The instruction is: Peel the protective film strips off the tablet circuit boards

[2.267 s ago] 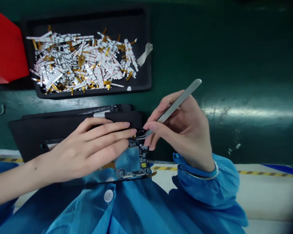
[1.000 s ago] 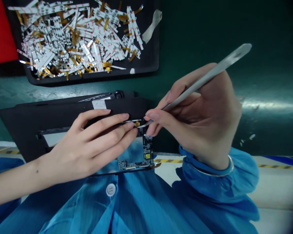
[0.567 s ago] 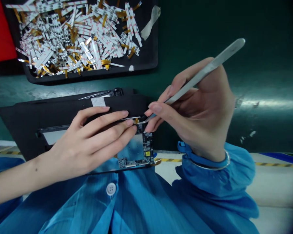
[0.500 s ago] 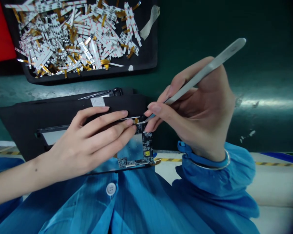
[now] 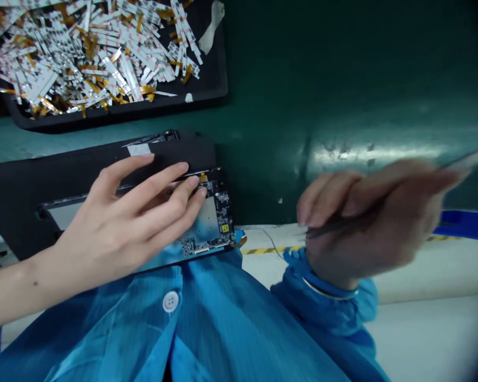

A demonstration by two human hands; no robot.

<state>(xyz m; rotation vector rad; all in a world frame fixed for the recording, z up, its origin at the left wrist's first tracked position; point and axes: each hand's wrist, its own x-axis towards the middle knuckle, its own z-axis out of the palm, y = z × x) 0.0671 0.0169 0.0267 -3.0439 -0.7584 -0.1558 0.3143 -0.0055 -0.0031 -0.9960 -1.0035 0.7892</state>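
My left hand [image 5: 143, 217] lies with fingers stretched and spread over an opened tablet-like device, its fingertips at the upper edge of a circuit board [image 5: 224, 212]. A small gold-coloured flex piece [image 5: 203, 177] shows just beyond those fingertips. Black foam sheet [image 5: 11, 185] frames the device, and a whitish patch [image 5: 139, 150] sits near my index finger. Off to the right, away from the device, my right hand [image 5: 378, 217] is closed around metal tweezers [image 5: 476, 157]. Motion blurs this hand, and the tweezer tips are unclear.
A black tray [image 5: 219, 85] at the upper left holds a heap of white and gold flex strips [image 5: 103, 58]. The green tabletop [image 5: 302, 63] shows scuffs and glare. Beyond its near edge run a yellow-black striped line [image 5: 263, 250] and a blue strip [image 5: 466, 225].
My right hand with the tweezers has moved away from the board, rightward and down. My left hand stays on the device. The whole view has shifted, so tray and device appear further left and higher.
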